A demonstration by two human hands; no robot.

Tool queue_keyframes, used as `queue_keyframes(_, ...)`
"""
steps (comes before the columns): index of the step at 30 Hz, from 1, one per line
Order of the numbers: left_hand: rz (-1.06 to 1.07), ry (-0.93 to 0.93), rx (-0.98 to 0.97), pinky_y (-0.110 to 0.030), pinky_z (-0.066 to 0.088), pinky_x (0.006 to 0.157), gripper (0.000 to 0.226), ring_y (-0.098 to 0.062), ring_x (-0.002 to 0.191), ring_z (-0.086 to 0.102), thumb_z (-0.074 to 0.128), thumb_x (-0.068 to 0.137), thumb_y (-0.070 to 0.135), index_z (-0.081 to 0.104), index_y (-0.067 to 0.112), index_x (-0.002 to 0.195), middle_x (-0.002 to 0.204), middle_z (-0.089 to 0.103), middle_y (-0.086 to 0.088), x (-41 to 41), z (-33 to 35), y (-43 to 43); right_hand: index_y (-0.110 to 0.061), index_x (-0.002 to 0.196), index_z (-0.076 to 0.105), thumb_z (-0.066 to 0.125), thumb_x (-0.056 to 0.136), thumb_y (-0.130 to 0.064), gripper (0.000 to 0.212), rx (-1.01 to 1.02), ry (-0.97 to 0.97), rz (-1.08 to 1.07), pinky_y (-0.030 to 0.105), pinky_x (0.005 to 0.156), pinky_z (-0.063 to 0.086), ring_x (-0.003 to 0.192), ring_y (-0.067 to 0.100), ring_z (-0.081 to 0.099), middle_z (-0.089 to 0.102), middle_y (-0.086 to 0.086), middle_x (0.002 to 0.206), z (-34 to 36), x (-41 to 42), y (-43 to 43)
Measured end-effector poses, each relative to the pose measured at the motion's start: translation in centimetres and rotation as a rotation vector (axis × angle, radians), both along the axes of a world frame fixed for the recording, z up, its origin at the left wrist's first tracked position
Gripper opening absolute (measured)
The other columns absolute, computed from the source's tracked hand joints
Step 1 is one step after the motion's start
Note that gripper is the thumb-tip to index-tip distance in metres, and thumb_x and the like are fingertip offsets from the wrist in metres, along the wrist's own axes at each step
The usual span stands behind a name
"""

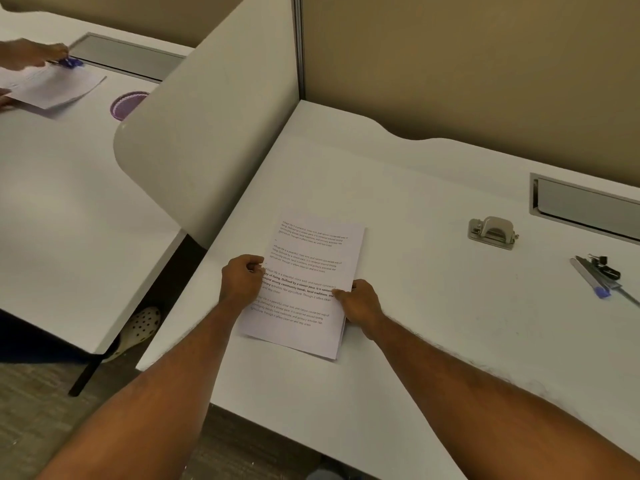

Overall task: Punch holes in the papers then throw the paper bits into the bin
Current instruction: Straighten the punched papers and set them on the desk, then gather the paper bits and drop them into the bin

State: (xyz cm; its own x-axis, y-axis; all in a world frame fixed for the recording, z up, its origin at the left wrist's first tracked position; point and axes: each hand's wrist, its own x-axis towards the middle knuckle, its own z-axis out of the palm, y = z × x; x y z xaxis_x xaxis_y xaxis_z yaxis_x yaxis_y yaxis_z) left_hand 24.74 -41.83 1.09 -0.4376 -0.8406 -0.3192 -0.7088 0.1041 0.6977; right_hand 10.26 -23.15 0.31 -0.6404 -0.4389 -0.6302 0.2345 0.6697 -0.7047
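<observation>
Head view
Work surface: white desk, bounded at the rear by a tan partition and on the left by a curved white divider.
Papers: thin stack of printed sheets lying flat on the desk near its front edge, slightly skewed, text facing up.
Left hand: fingers curled, closed on the left edge of the stack about midway along it.
Right hand: closed on the right edge of the stack, thumb on top of the sheet, other fingers at or under the edge.
Hole punch: metallic, standing on the desk well apart from the papers, to the right and further back; untouched.
Cable tray: recessed grey slot in the desk behind the punch.
Stationery: ruler, black binder clips and a blue-tipped item grouped at the far right.
Adjacent desk: another person's hand holds a blue object at a sheet; a purple round item sits beside the divider.
Bin: cannot be identified with certainty.
</observation>
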Motion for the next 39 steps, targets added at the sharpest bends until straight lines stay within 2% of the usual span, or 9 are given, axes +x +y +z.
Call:
queue_keyframes(5,-0.024,-0.01,-0.025,-0.039,0.044,0.107,0.032,-0.032,0.118,0.062,0.063,0.095,0.007,0.064,0.0,0.126,0.127,0.065,-0.018,0.2,-0.5,0.1,-0.009,0.121,0.052,0.065,0.085,-0.029,0.044,0.076,0.113,0.118,0.044,0.09,0.055,0.105,0.025,0.062,0.064,0.007,0.119,-0.3,-0.2,0.6)
queue_keyframes(10,-0.058,-0.027,-0.056,-0.038,0.042,0.109,0.031,-0.032,0.12,0.061,0.06,0.096,0.008,0.064,-0.001,0.126,0.129,0.065,-0.019,0.2,-0.5,0.0,-0.009,0.126,0.048,0.066,0.084,-0.033,0.051,0.14,0.235,0.223,0.034,0.09,0.049,0.11,0.025,0.06,0.063,0.008,0.121,-0.2,-1.0,1.8)
queue_keyframes(13,-0.073,-0.04,-0.084,-0.038,0.041,0.109,0.032,-0.033,0.122,0.06,0.057,0.098,0.01,0.063,-0.001,0.127,0.13,0.064,-0.019,0.6,-0.2,-0.1,-0.008,0.134,0.044,0.065,0.085,-0.035,0.059,0.194,0.315,0.278,0.036,0.098,0.046,0.118,0.027,0.056,0.06,0.01,0.126,0.0,-1.6,2.9)
queue_keyframes(15,-0.066,-0.048,-0.084,-0.04,0.04,0.11,0.033,-0.034,0.124,0.058,0.057,0.098,0.011,0.062,-0.001,0.129,0.132,0.063,-0.019,0.9,0.1,-0.1,-0.009,0.132,0.047,0.065,0.086,-0.035,0.056,0.204,0.342,0.294,0.038,0.099,0.045,0.118,0.026,0.056,0.061,0.009,0.124,0.1,-1.9,3.8)
queue_keyframes(19,-0.07,-0.049,-0.074,-0.042,0.041,0.11,0.034,-0.034,0.123,0.059,0.058,0.098,0.012,0.061,0.001,0.13,0.133,0.062,-0.018,1.3,0.6,0.8,-0.014,0.121,0.054,0.065,0.085,-0.032,0.041,0.183,0.356,0.302,0.037,0.092,0.049,0.106,0.021,0.06,0.066,0.002,0.107,0.4,-2.3,5.8)
queue_keyframes(23,-0.118,-0.026,-0.053,-0.039,0.047,0.104,0.034,-0.03,0.115,0.062,0.062,0.096,0.014,0.061,0.005,0.129,0.127,0.065,-0.015,1.2,1.0,2.9,-0.014,0.114,0.059,0.067,0.085,-0.028,0.033,0.139,0.359,0.326,0.032,0.083,0.05,0.087,0.012,0.057,0.059,-0.01,0.08,0.8,-2.7,8.1)
queue_keyframes(28,-0.308,-0.022,-0.161,-0.033,0.047,0.095,0.032,-0.027,0.108,0.063,0.066,0.092,0.013,0.064,0.006,0.123,0.12,0.066,-0.013,-0.2,1.6,5.8,-0.016,0.109,0.062,0.069,0.083,-0.027,0.029,0.131,0.358,0.35,0.019,0.066,0.044,0.074,0.006,0.055,0.059,-0.008,0.082,1.1,-3.6,11.6)
queue_keyframes(33,-0.47,-0.015,-0.257,-0.041,0.047,0.099,0.032,-0.028,0.115,0.06,0.067,0.091,0.015,0.065,0.008,0.122,0.123,0.065,-0.01,-2.2,2.0,8.4,-0.015,0.11,0.062,0.068,0.084,-0.025,0.028,0.16,0.388,0.32,0.03,0.081,0.049,0.087,0.014,0.058,0.062,-0.001,0.094,1.4,-4.2,15.2)
queue_keyframes(39,-0.644,-0.063,-0.28,-0.043,0.044,0.101,0.037,-0.03,0.121,0.056,0.066,0.091,0.017,0.062,0.009,0.128,0.129,0.062,-0.011,-5.4,2.1,11.7,-0.012,0.116,0.06,0.066,0.087,-0.025,0.031,0.184,0.467,0.293,0.033,0.091,0.046,0.101,0.019,0.056,0.057,0.006,0.109,2.5,-4.9,19.8)
